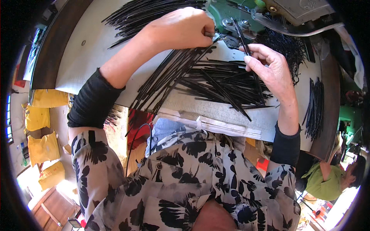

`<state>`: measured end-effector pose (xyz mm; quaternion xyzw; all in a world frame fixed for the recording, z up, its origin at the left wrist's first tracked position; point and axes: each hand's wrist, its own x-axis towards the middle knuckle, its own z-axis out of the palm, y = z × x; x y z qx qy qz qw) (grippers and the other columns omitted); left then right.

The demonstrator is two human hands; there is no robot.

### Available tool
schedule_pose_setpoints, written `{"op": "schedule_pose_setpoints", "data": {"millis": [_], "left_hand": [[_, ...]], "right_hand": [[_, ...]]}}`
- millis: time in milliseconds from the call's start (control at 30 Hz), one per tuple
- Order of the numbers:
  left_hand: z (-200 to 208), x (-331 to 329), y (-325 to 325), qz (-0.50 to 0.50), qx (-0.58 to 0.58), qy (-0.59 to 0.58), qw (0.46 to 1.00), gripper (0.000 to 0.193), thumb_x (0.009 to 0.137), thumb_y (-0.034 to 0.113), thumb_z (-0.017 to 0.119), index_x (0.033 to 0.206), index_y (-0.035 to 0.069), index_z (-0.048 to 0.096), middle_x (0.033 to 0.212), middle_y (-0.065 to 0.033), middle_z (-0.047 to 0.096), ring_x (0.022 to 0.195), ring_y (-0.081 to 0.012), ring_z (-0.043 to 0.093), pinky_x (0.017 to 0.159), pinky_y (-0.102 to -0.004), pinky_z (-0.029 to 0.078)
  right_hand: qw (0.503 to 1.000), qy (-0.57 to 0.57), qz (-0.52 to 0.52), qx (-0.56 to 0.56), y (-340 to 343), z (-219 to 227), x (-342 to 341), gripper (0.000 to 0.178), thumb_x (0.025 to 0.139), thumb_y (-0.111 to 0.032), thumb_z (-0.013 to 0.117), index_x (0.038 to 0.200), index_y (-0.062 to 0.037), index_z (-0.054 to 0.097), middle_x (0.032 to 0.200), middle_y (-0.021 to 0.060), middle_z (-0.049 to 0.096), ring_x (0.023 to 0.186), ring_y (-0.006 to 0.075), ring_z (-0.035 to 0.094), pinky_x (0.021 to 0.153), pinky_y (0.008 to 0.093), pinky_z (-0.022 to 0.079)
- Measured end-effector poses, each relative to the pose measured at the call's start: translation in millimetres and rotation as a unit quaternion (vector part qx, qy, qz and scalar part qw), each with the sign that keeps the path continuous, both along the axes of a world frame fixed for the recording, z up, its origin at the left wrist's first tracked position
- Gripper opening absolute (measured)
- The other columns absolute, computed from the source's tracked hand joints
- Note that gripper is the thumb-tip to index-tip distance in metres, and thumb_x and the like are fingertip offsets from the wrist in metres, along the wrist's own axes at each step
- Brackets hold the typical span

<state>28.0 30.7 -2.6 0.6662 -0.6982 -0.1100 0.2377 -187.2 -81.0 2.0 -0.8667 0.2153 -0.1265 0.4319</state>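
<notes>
Black strips (pixel 227 82): loose, crisscrossed pile on table (pixel 86 54), lying between hands and front edge.
Front edge: white cloth (pixel 227 125) along it; fanned strips (pixel 162 81) at left, some tips past the edge.
Right hand (pixel 266 65): thumb and finger pinched on single strip (pixel 240 36), upper end tilted toward machine bolts; hard to tell where its lower end runs against the pile.
Left hand (pixel 181 29): fingers curled, at fan's upper end; fingertips partly hidden, can't tell how far open or if anything's gripped.
Left room: bare tabletop out to brown edge.
Right room: narrow bare band, then side bundle (pixel 314 107) near right edge.
Strand tangle (pixel 287 50): beyond right hand, individual strands blurred.
Far bundle (pixel 150 17): cut by top frame, partly behind left hand.
Green machine (pixel 219 13): far side, top cut off.
</notes>
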Motion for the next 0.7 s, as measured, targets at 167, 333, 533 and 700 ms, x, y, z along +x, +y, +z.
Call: {"op": "schedule_pose_setpoints", "data": {"millis": [167, 333, 533, 700], "left_hand": [[14.0, -1.0, 18.2, 0.015, 0.086, 0.057, 0.995, 0.025, 0.075, 0.023, 0.066, 0.084, 0.0, 0.065, 0.068, -0.0135, 0.062, 0.06, -0.0211, 0.061, 0.059, -0.0309, 0.048], [0.0, -10.5, 20.3, -0.012, 0.009, -0.065, 0.998, 0.026, 0.074, 0.027, 0.066, 0.084, 0.003, 0.065, 0.071, -0.0148, 0.063, 0.067, -0.0283, 0.063, 0.063, -0.0349, 0.049], [-9.4, -14.5, 8.5, 0.005, -0.037, -0.108, 0.993, 0.023, 0.073, 0.023, 0.064, 0.082, 0.003, 0.064, 0.073, -0.0148, 0.064, 0.07, -0.0312, 0.062, 0.065, -0.0372, 0.049], [-6.6, -11.6, 2.5, 0.014, 0.036, -0.059, 0.998, 0.025, 0.071, 0.023, 0.065, 0.084, 0.002, 0.065, 0.071, -0.0146, 0.063, 0.067, -0.0282, 0.062, 0.063, -0.0355, 0.049]], "right_hand": [[1.0, -0.014, 0.012, 0.017, -2.0, -2.0, -0.1, 0.023, 0.082, -0.01, 0.061, 0.1, 0.0048, 0.06, 0.067, 0.0012, 0.058, 0.062, 0.0057, 0.053, 0.058, 0.0212, 0.042], [0.999, -0.02, 0.03, 0.021, -1.9, -5.7, 2.8, 0.022, 0.083, -0.01, 0.061, 0.1, 0.0054, 0.06, 0.068, 0.0016, 0.059, 0.062, 0.0063, 0.054, 0.058, 0.0214, 0.043], [0.998, -0.017, 0.025, 0.056, 1.7, -2.7, 2.4, 0.021, 0.083, -0.01, 0.06, 0.099, 0.0045, 0.061, 0.07, 0.002, 0.06, 0.063, 0.006, 0.055, 0.059, 0.0212, 0.043], [0.997, -0.009, 0.025, 0.074, 0.6, -3.0, 2.8, 0.02, 0.083, -0.011, 0.059, 0.098, 0.0028, 0.062, 0.068, 0.0016, 0.061, 0.062, 0.0053, 0.055, 0.059, 0.0206, 0.043]]}}
